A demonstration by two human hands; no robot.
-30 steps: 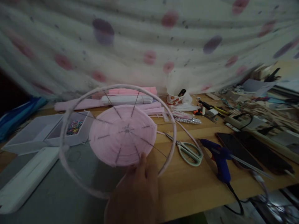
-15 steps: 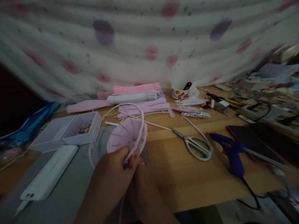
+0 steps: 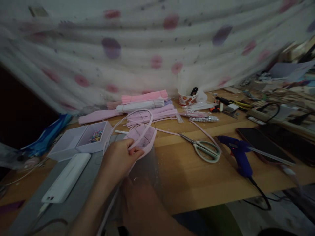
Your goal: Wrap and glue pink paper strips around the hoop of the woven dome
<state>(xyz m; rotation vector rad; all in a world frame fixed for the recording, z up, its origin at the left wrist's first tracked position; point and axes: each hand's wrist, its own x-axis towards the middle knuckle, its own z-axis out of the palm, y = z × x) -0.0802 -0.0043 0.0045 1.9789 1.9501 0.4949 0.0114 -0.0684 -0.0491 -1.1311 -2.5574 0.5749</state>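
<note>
A pale pink bowl-shaped basket with thin dark wire spokes is tilted over the front of the table. My left hand is closed on its near rim, thumb and fingers pinching the edge together with a pink fuzzy strand. That strand loops up above the basket and back down on the left. Below the basket, near the table's front edge, is my right hand, blurred and with its fingers mostly hidden. A length of strand hangs just left of it; whether this hand grips it does not show.
Scissors and a blue glue gun lie to the right, with phones beyond. Left are a bead box and a white power bank. Bundles of fuzzy stems and a paper tub stand behind.
My right hand has come away from the basket rim, down toward me. My left hand stays on the rim, and the basket has tipped, showing less of its inside. The view has shifted slightly.
</note>
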